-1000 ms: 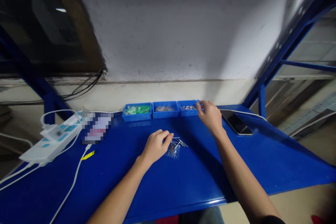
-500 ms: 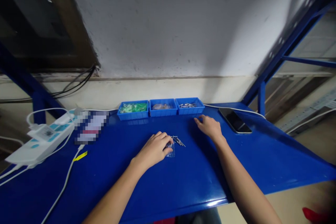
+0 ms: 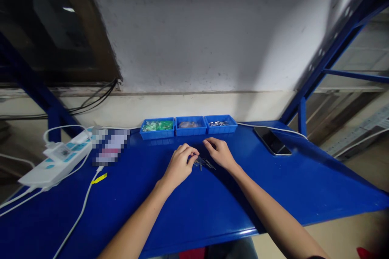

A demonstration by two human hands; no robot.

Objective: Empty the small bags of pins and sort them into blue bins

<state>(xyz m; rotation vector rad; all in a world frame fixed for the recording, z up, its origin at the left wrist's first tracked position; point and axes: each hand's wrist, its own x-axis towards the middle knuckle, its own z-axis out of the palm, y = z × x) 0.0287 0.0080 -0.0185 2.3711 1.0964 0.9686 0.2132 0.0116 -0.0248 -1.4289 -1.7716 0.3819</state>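
My left hand (image 3: 181,164) is pinched at the edge of a small clear plastic bag (image 3: 199,161), raised slightly at the middle of the blue table. Several thin metal pins (image 3: 208,163) lie just right of the bag, between my hands. Above and to the right of these pins is my right hand (image 3: 219,152), its fingers curved and thumb apart, with nothing visible in it. Three blue trays stand in a row behind: the left one (image 3: 158,133) has green and clear packets, the middle one (image 3: 191,131) brownish pieces, the right one (image 3: 221,129) metal pins.
A black phone (image 3: 272,141) lies on the right of the table (image 3: 194,214). On the left are a white power strip (image 3: 51,170) with cables and a blurred-out flat item (image 3: 112,147). Blue frame posts rise on both sides in front of the wall.
My right hand has moved left, from near the right tray to beside the loose pins. My left hand has lifted the bag's edge a little. The view has shifted slightly.
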